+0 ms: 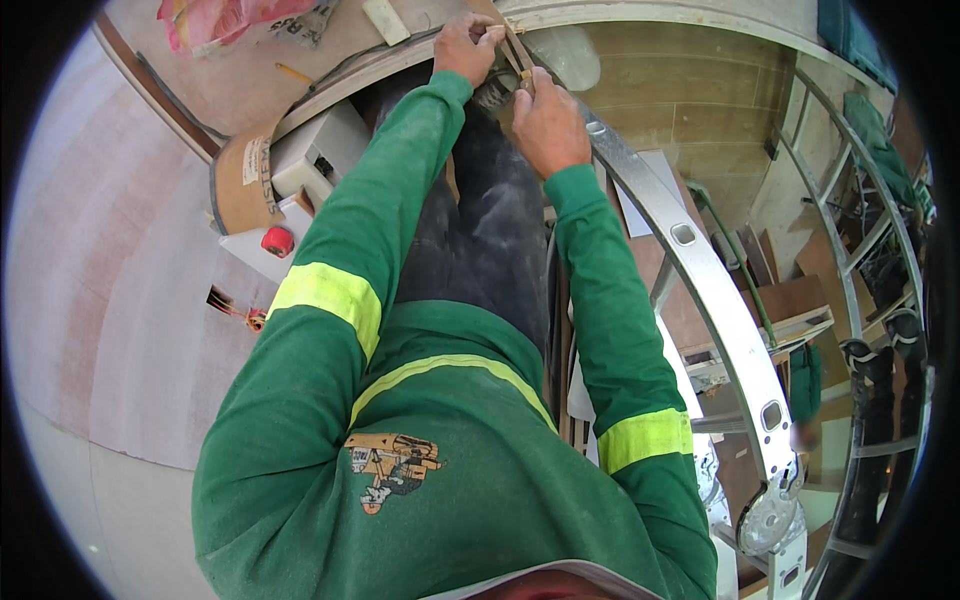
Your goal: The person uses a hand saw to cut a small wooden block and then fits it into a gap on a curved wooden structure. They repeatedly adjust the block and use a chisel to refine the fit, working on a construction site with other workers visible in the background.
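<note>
Both my hands are close together at the top of the view, beyond my dark, dusty trousers. My left hand (465, 48) is closed, its fingertips pinching what looks like a thin strip of wood (514, 48). Just right of it and a little nearer, my right hand (550, 122) is wrapped round a slim tool with a yellowish-brown handle (526, 80). The tool's far end meets or overlaps the strip, and its exact kind is too small to make out. Part of the grip is hidden by my fingers.
A metal ladder (700, 270) curves down my right side. At left are a brown cardboard roll (243, 185), a white box-like unit (330, 150), a red round object (278, 241) and wires at a wall opening (250, 318). A pencil-like yellow stick (295, 73) lies on the upper-left surface. Another person's legs (868, 440) show far right.
</note>
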{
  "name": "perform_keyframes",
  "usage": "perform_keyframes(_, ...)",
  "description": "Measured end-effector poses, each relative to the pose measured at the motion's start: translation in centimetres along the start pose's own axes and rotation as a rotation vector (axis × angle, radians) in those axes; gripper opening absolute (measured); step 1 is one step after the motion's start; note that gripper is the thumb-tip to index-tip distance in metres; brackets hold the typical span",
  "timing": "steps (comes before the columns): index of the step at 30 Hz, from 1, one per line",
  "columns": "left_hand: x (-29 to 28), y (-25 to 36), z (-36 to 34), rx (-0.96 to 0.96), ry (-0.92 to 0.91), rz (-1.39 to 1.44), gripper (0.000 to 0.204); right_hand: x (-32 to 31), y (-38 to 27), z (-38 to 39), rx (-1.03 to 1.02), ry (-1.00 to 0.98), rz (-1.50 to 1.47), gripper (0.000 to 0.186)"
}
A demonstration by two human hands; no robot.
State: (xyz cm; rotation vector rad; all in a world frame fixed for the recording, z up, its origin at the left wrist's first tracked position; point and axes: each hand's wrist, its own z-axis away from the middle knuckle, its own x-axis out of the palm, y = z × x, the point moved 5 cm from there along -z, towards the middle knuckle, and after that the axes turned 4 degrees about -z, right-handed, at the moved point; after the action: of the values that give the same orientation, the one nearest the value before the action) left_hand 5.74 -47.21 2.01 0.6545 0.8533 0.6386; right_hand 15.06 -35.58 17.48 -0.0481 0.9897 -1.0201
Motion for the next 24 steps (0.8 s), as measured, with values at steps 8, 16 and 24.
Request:
perform_keyframes(8, -0.2, -2.2, -1.6, -0.091, -0.1, -0.043, 0.034, -0.4, -1.2, -2.1, 0.014, -0.093, 0.074, 0.028)
perform_keyframes(16, -1.3, 0.7, -1.2, -0.096, -0.079, -0.075, 0.03, 0.2, -2.1, -5.3, 0.117, -0.265, 0.166, 0.03)
perform_keyframes(24, -0.8, -1.3, -1.8, -0.146, -0.192, -0.096, 0.039, -1.1, -1.8, -6.4, 0.257, -0.374, 0.151, 0.037)
